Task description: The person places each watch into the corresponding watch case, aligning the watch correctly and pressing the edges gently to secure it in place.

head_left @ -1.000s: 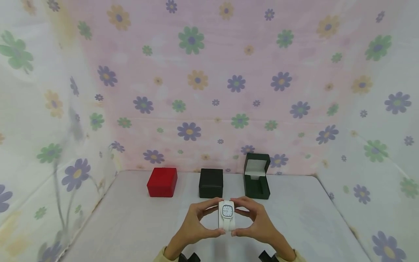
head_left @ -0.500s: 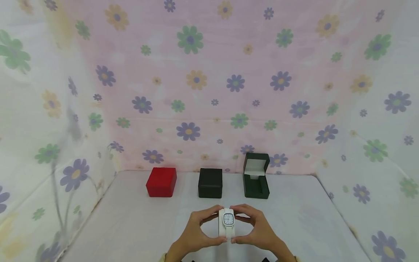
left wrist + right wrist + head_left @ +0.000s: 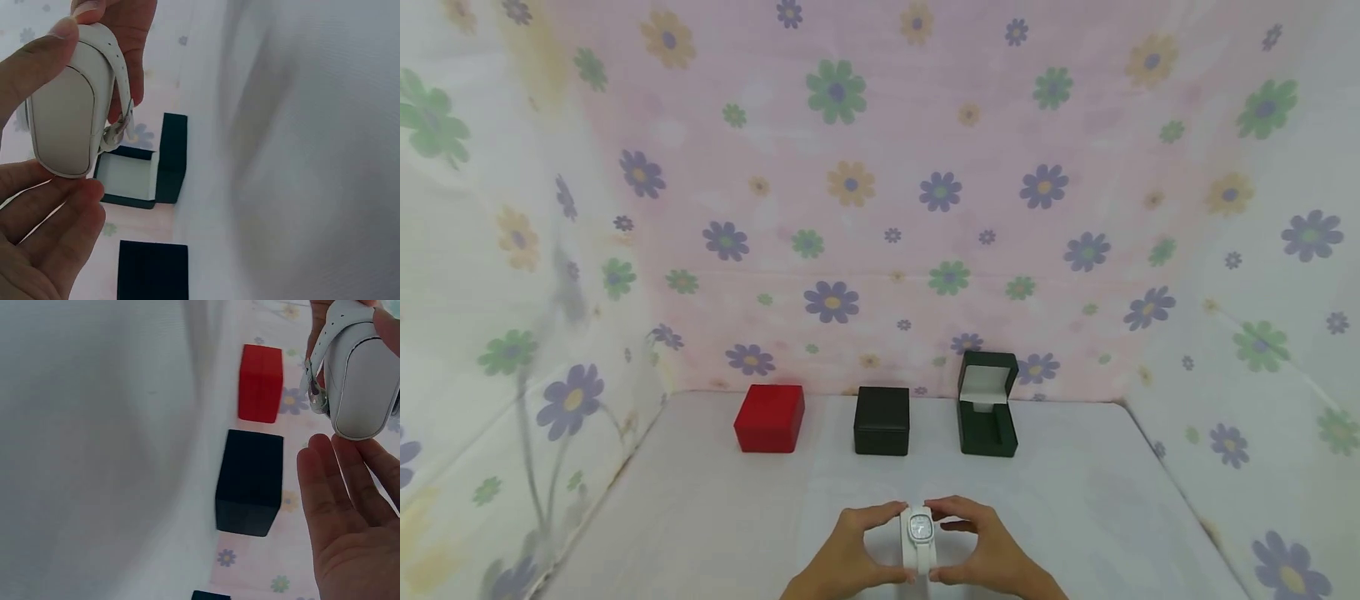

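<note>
A white wristwatch (image 3: 920, 527) with a rounded square face is strapped round a white cushion (image 3: 62, 119). Both hands hold it from either side, over the near part of the table. My left hand (image 3: 852, 552) pinches one end of the cushion between thumb and fingertips. At the other end, the thumb and fingers of my right hand (image 3: 979, 552) grip in the same way. Below the cushion, the left wrist view shows the strap's metal buckle (image 3: 114, 135). The right wrist view has the cushion's smooth oval end (image 3: 367, 390) facing it.
Along the back of the white table (image 3: 700, 517) stand a closed red box (image 3: 769, 419), a closed black box (image 3: 882, 421) and a dark green box (image 3: 987, 429) with its lid up and a pale lining. Flowered cloth (image 3: 880, 208) hangs behind and at both sides.
Both hands have drawn the watch and its cushion back towards the body, lower in the head view. The grip stays the same and the boxes have not moved.
</note>
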### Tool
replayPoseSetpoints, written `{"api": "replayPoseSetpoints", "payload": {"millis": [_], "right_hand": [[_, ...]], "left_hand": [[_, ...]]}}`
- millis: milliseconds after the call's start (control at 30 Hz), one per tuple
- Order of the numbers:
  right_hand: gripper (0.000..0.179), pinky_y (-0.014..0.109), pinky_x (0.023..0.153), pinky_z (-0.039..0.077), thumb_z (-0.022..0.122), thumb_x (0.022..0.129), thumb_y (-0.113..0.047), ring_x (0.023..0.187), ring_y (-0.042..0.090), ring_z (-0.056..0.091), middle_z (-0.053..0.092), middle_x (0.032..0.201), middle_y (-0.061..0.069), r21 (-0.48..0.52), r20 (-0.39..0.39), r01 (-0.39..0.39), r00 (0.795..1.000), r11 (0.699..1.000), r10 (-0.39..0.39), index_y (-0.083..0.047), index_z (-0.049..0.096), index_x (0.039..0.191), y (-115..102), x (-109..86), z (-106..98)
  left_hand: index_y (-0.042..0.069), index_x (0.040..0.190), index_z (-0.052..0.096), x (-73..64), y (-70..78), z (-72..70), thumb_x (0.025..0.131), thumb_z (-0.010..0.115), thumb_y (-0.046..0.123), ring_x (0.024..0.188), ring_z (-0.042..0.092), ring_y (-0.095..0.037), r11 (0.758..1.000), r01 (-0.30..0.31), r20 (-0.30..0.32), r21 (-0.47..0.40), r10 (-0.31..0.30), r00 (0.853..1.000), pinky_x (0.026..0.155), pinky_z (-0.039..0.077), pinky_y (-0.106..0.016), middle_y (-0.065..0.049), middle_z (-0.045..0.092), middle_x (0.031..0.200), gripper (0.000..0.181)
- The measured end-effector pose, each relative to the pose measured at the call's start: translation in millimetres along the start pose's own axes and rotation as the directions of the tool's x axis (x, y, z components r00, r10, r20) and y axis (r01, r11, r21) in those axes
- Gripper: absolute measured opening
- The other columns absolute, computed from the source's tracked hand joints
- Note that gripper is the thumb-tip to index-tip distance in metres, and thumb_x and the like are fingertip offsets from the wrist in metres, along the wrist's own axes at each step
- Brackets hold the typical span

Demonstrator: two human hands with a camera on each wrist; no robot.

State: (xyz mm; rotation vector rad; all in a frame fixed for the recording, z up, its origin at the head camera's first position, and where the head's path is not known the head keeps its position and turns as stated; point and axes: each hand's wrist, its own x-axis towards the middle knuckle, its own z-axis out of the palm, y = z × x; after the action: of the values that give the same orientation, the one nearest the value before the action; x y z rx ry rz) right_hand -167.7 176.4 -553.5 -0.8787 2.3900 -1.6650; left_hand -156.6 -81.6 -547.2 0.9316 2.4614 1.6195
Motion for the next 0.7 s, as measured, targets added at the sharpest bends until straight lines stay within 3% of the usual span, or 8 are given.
{"api": "replayPoseSetpoints", "payload": {"millis": [200,400,700], "right_hand": [[0.068,0.037,0.093,0.060,0.091,0.077,-0.032,0.111,0.010,0.066,0.069,0.126,-0.008,-0.099,0.003,-0.003,1.000,0.995,0.003,-0.010,0.062,0.134,11.3,-1.3,1.5],[0.069,0.033,0.092,0.059,0.091,0.076,-0.038,0.109,0.009,0.065,0.068,0.125,-0.009,-0.167,-0.009,0.008,1.000,0.986,-0.010,-0.013,0.063,0.133,15.1,-2.5,-6.8],[0.072,0.042,0.095,0.059,0.091,0.076,-0.037,0.115,0.011,0.064,0.067,0.129,-0.008,-0.205,-0.023,0.022,0.999,0.979,-0.027,-0.011,0.062,0.136,24.9,-4.7,-26.1]], "left_hand": [[0.017,0.142,0.061,-0.7,-5.9,3.8,0.077,0.085,0.053,0.128,0.062,-0.020,0.987,0.129,0.024,0.095,-0.131,0.991,0.099,0.054,-0.055,0.002,0.063,0.141,0.078],[0.021,0.139,0.063,8.6,-11.7,5.5,0.079,0.085,0.050,0.125,0.064,-0.016,0.992,0.068,0.049,0.102,-0.073,0.996,0.099,0.056,-0.051,0.008,0.065,0.137,0.070],[0.013,0.135,0.067,32.6,-9.2,11.5,0.078,0.086,0.049,0.122,0.065,-0.016,0.984,0.028,0.070,0.177,-0.041,0.997,0.099,0.057,-0.043,0.004,0.068,0.133,0.070]]}}
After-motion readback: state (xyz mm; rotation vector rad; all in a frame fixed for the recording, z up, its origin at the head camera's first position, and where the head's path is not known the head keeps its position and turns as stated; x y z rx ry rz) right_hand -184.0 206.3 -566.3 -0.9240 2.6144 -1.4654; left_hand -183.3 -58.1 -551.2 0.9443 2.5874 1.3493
